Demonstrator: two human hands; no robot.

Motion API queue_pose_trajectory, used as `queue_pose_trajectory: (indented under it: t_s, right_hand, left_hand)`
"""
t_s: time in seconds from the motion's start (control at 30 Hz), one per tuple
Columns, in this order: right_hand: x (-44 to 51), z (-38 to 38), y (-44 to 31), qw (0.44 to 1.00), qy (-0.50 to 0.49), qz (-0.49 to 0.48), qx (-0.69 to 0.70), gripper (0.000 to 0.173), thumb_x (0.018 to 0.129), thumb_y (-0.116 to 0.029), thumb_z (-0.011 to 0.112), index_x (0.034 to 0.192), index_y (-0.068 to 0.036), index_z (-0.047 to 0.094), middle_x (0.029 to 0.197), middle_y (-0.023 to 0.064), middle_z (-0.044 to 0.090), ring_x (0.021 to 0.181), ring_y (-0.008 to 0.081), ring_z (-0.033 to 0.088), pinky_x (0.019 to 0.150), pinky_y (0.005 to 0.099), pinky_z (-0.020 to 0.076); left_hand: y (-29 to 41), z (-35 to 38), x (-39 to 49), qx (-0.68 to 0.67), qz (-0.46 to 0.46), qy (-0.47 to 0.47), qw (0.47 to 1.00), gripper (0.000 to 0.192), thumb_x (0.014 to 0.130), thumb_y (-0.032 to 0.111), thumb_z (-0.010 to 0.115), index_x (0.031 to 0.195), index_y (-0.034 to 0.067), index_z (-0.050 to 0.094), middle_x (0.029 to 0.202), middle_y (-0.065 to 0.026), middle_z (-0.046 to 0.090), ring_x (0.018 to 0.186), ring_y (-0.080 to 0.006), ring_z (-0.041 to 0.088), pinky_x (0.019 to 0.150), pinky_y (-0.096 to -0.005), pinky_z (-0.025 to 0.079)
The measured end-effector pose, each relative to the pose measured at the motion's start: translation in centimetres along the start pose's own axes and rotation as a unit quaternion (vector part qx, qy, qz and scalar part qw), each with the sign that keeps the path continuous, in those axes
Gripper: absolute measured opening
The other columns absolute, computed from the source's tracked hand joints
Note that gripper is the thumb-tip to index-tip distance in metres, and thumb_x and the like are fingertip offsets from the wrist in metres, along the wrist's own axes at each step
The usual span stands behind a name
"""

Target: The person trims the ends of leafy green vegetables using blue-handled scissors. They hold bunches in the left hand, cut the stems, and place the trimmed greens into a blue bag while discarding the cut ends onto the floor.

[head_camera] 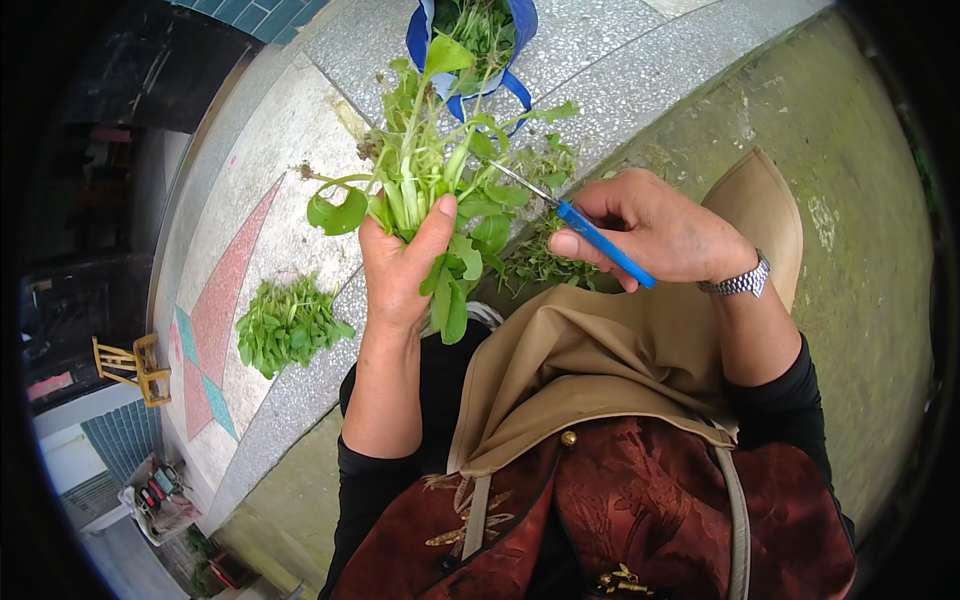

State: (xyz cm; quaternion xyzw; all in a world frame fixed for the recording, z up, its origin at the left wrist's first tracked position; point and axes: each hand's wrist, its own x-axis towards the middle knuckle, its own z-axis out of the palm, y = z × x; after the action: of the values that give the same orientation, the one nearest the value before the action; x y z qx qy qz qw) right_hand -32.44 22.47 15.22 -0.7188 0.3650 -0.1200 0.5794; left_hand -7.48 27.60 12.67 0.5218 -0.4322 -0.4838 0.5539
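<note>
My left hand (409, 274) grips a bunch of leafy greens (409, 176) by the stems, thumb across the front. Pale stems and some roots stick up above the fist, and leaves hang out below it. My right hand (649, 229) holds a cutting tool with a blue handle (604, 244) and a thin metal blade. Seen nearly edge-on, it could be a knife or scissors. Its tip reaches the leaves on the bunch's right side. Trimmed scraps of greens (551, 255) lie on the ground beneath the tool.
A blue bag (525, 30) full of greens stands ahead on the speckled terrazzo floor (600, 45). To the left lies a pile of greens (289, 322). A tan apron (570, 352) covers my lap. Farther left are a wooden chair (135, 367) and a bin of items (157, 495).
</note>
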Motion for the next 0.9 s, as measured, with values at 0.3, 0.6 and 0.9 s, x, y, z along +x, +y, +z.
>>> queue_pose_trajectory:
  t_s: [0.3,0.6,0.9]
  right_hand:
    - [0.4,0.4,0.0,0.999,0.001,0.016,0.034,0.048,0.096,-0.044,0.065,0.073,-0.001,0.06,0.056,-0.0009,0.055,0.044,0.0054,0.054,0.041,0.0214,0.0391]
    - [0.3,0.4,-0.2,1.0,0.007,-0.005,0.026,0.045,0.099,-0.038,0.062,0.077,0.002,0.061,0.057,0.0012,0.057,0.04,0.0072,0.054,0.038,0.0223,0.0402]
    - [-0.1,-1.5,-0.3,0.97,0.155,0.045,0.183,0.051,0.095,-0.049,0.064,0.078,-0.001,0.065,0.052,-0.0001,0.055,0.041,0.0078,0.054,0.041,0.0219,0.0422]
  left_hand:
    - [0.2,0.0,-0.5,0.009,-0.003,-0.003,1.0,0.038,0.089,0.006,0.071,0.123,-0.001,0.058,0.107,-0.0061,0.066,0.09,-0.0112,0.062,0.081,-0.0276,0.051]
    - [0.1,-0.3,-0.3,0.02,-0.004,-0.013,1.0,0.038,0.089,0.006,0.071,0.124,-0.001,0.057,0.108,-0.0065,0.065,0.092,-0.0116,0.061,0.082,-0.028,0.051]
    - [0.9,-0.4,-0.3,-0.09,-0.104,0.027,0.99,0.029,0.088,0.017,0.069,0.113,0.004,0.06,0.077,-0.0022,0.061,0.054,-0.0092,0.05,0.047,-0.023,0.038]
